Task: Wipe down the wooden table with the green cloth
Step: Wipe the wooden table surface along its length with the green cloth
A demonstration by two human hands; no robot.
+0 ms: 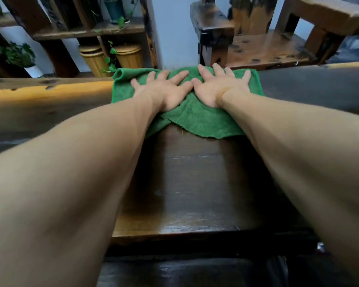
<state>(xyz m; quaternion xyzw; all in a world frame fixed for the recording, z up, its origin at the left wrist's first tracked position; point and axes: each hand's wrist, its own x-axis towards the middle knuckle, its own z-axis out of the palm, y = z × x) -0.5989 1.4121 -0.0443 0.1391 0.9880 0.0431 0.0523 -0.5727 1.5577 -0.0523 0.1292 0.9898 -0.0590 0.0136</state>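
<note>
A green cloth (197, 119) lies spread and a little rumpled at the far edge of the dark wooden table (184, 183). My left hand (164, 88) presses flat on the cloth's left half, fingers spread and straight. Beside it my right hand (220, 83) presses flat on the right half, fingers spread too; the thumbs nearly touch. Both arms reach straight out across the table. The cloth's near edge hangs loose in folds between my wrists.
Beyond the table's far edge stand a wooden shelf (87, 32) with potted plants (17, 54) and two yellow bins (129, 55) at the left, and a heavy wooden chair (263, 48) at the right. The table's near edge (174, 230) runs between my forearms.
</note>
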